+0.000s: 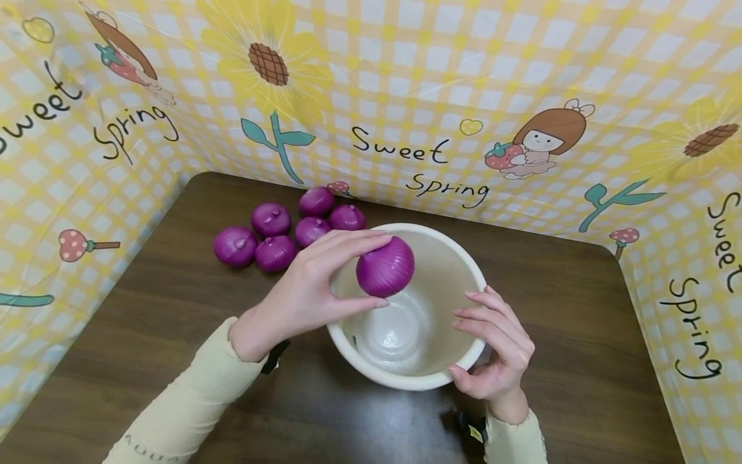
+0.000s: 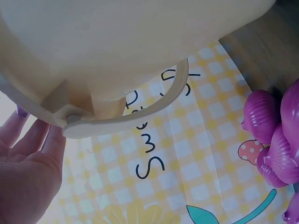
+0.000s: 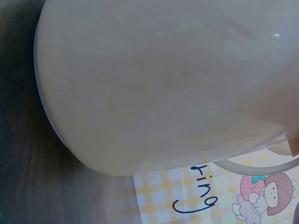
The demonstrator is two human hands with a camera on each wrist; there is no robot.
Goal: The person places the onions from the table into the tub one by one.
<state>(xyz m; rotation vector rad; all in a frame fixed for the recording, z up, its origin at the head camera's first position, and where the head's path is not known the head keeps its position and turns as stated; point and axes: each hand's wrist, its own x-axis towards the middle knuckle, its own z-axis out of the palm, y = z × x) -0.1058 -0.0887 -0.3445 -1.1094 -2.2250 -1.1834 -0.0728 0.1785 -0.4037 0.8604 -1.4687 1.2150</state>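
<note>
In the head view my left hand (image 1: 307, 283) holds a purple onion (image 1: 385, 267) between thumb and fingers, over the mouth of a white bucket (image 1: 406, 383). The bucket's inside shows a bare, shiny bottom. My right hand (image 1: 498, 341) grips the bucket's rim at its right side, fingers over the edge and thumb at the front. In the left wrist view the bucket's outer wall (image 2: 131, 37) and its curved handle (image 2: 126, 123) fill the upper part, with part of the left hand (image 2: 28, 168) at the left edge. The right wrist view is mostly bucket wall (image 3: 154, 93).
Several more purple onions (image 1: 272, 220) lie in a cluster on the dark wooden table (image 1: 580, 361), behind and left of the bucket. A yellow checked cloth (image 1: 406, 77) with printed flowers and words stands as a wall behind the table and along its sides.
</note>
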